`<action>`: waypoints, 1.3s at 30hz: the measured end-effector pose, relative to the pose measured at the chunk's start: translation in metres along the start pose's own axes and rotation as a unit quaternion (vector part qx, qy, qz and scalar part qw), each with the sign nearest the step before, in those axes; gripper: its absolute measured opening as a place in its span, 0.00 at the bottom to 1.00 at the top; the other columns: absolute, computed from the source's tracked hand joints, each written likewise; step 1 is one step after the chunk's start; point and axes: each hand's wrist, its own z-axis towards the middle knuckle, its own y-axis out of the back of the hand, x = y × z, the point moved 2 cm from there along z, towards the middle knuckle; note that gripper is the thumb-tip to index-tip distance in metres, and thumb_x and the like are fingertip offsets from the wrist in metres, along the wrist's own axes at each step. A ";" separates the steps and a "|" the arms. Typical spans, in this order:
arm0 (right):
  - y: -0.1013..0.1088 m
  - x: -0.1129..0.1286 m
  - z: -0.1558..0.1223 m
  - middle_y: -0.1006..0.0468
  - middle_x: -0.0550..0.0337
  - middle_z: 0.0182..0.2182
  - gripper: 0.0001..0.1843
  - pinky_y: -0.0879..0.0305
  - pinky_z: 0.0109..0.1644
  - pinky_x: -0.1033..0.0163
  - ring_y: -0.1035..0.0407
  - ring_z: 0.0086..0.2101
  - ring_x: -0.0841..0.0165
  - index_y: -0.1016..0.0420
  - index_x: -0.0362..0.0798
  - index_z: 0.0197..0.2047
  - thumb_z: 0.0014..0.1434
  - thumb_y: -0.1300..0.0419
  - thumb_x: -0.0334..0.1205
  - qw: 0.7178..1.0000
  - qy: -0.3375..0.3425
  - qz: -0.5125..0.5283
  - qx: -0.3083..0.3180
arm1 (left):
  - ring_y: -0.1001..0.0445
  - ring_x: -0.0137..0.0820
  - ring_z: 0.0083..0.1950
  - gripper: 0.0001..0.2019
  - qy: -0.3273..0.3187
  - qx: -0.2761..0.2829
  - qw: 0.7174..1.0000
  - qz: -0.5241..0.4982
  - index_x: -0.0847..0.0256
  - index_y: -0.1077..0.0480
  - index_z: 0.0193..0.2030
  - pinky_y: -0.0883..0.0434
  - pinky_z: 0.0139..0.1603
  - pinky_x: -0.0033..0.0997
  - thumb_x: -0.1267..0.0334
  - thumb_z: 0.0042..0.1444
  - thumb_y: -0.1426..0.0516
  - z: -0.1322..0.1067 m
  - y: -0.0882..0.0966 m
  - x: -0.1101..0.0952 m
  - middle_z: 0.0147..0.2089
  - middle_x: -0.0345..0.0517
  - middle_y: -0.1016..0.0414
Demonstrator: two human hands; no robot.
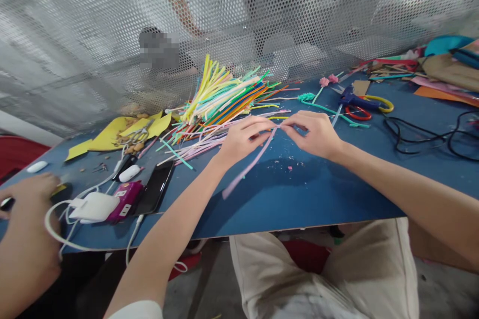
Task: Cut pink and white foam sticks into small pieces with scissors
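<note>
- Perforated metal screen (224, 5) rises along the far edge of a blue bench (318, 199); the wearer sits at the near edge.
- Mid-bench, a lilac fuzzy strand (256, 161) is pinched at its upper part, its loose length slanting toward the near edge and left.
- The left hand (243, 137) grips this strand between thumb and fingertips.
- The right hand (314, 132) pinches it just beside, the two sets of fingertips almost meeting.
- Behind the hands, toward the far edge, spreads a heap of coloured fuzzy sticks (224, 99) in yellow, green, white, blue and orange.
- Right of the heap lie a green twisted piece (307, 97), a blue tool (350, 97), red and yellow loop handles (383, 103) and, nearer the right edge, a black cable (398, 134).
- Toward the left are yellow sheets (108, 134), a dark phone (155, 189) and a purple box (127, 199) beside a white charger (95, 207).
- At the near left corner rests another person's hand (35, 187); its grip is unclear.
</note>
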 end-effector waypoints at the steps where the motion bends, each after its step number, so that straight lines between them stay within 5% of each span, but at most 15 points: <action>1: 0.000 0.000 0.000 0.19 0.60 0.29 0.09 0.35 0.34 0.63 0.31 0.27 0.71 0.20 0.47 0.38 0.66 0.42 0.36 1.000 0.002 0.000 0.002 | 0.20 0.27 0.48 0.11 -0.010 0.001 1.000 0.013 0.57 0.24 0.52 0.22 0.44 0.25 0.64 0.63 0.39 0.000 0.000 -0.002 0.50 0.47 0.19; 4: -0.002 -0.002 -0.001 0.19 0.60 0.29 0.09 0.33 0.36 0.62 0.29 0.29 0.70 0.19 0.47 0.38 0.67 0.42 0.37 1.000 0.022 -0.006 0.000 | 0.20 0.28 0.47 0.10 -0.016 0.004 0.999 0.034 0.58 0.22 0.50 0.23 0.50 0.29 0.62 0.63 0.38 -0.001 -0.001 -0.003 0.46 0.47 0.18; 7: -0.005 -0.004 -0.003 0.18 0.58 0.31 0.10 0.31 0.39 0.61 0.26 0.31 0.68 0.20 0.47 0.40 0.68 0.43 0.36 0.998 0.061 -0.016 0.004 | 0.20 0.27 0.43 0.09 0.012 0.016 1.000 0.010 0.58 0.21 0.48 0.24 0.46 0.27 0.62 0.64 0.39 -0.002 -0.001 0.000 0.43 0.46 0.17; 14: -0.009 -0.006 -0.007 0.17 0.56 0.35 0.11 0.30 0.42 0.59 0.26 0.34 0.67 0.20 0.46 0.44 0.69 0.45 0.34 0.981 0.155 -0.091 0.069 | 0.26 0.25 0.29 0.14 0.193 0.046 0.978 -0.064 0.59 0.18 0.35 0.30 0.32 0.25 0.50 0.57 0.35 0.000 -0.003 0.004 0.31 0.43 0.19; 17: -0.008 -0.004 -0.007 0.18 0.55 0.32 0.12 0.31 0.40 0.59 0.27 0.32 0.66 0.20 0.46 0.41 0.69 0.45 0.33 0.977 0.164 -0.117 0.069 | 0.29 0.24 0.26 0.19 0.324 0.072 0.929 -0.161 0.61 0.20 0.31 0.33 0.27 0.25 0.44 0.53 0.34 0.000 -0.007 0.008 0.28 0.44 0.20; 21: -0.007 -0.002 -0.008 0.18 0.56 0.33 0.11 0.32 0.40 0.59 0.28 0.32 0.67 0.20 0.47 0.44 0.68 0.45 0.33 0.976 0.177 -0.111 0.062 | 0.35 0.21 0.21 0.23 0.490 0.114 0.801 -0.324 0.62 0.23 0.29 0.38 0.21 0.24 0.41 0.52 0.35 -0.005 -0.019 0.012 0.26 0.44 0.23; 23: -0.006 0.000 -0.008 0.17 0.57 0.34 0.10 0.32 0.40 0.59 0.27 0.33 0.67 0.20 0.48 0.45 0.68 0.44 0.33 0.979 0.176 -0.094 0.048 | 0.36 0.21 0.20 0.24 0.519 0.117 0.770 -0.353 0.62 0.25 0.28 0.39 0.21 0.24 0.40 0.54 0.37 -0.008 -0.024 0.011 0.25 0.43 0.25; 24: -0.005 0.001 -0.008 0.17 0.57 0.34 0.10 0.31 0.40 0.59 0.27 0.32 0.67 0.21 0.48 0.45 0.67 0.44 0.33 0.980 0.174 -0.083 0.040 | 0.35 0.22 0.20 0.25 0.511 0.113 0.781 -0.342 0.62 0.25 0.27 0.39 0.21 0.25 0.39 0.57 0.40 -0.008 -0.025 0.010 0.25 0.43 0.26; 26: -0.004 0.002 -0.006 0.17 0.58 0.33 0.09 0.31 0.39 0.59 0.27 0.31 0.68 0.21 0.48 0.44 0.67 0.43 0.33 0.986 0.158 -0.056 0.023 | 0.33 0.24 0.22 0.26 0.448 0.072 0.857 -0.246 0.61 0.26 0.27 0.36 0.24 0.27 0.40 0.63 0.46 -0.008 -0.021 0.007 0.25 0.44 0.25; 29: -0.001 0.003 -0.003 0.18 0.59 0.31 0.08 0.30 0.39 0.59 0.28 0.30 0.68 0.21 0.49 0.41 0.66 0.42 0.33 0.995 0.101 -0.016 -0.003 | 0.25 0.29 0.33 0.19 0.231 -0.024 0.972 0.034 0.59 0.23 0.34 0.31 0.37 0.32 0.48 0.67 0.46 -0.007 -0.009 0.001 0.34 0.46 0.20; 33: -0.001 0.002 -0.002 0.19 0.60 0.29 0.07 0.30 0.39 0.59 0.28 0.30 0.68 0.21 0.49 0.38 0.65 0.42 0.34 0.998 0.061 0.005 -0.009 | 0.23 0.33 0.46 0.12 -0.037 -0.041 0.972 0.230 0.51 0.24 0.52 0.31 0.48 0.36 0.55 0.63 0.39 -0.010 -0.002 -0.004 0.49 0.44 0.19; 39: -0.004 -0.003 -0.004 0.20 0.58 0.30 0.08 0.33 0.37 0.61 0.30 0.30 0.68 0.21 0.48 0.41 0.65 0.42 0.33 0.997 0.079 0.013 0.014 | 0.26 0.32 0.44 0.17 -0.119 -0.049 0.953 0.273 0.43 0.26 0.56 0.31 0.47 0.35 0.59 0.60 0.36 -0.008 0.002 -0.005 0.52 0.34 0.18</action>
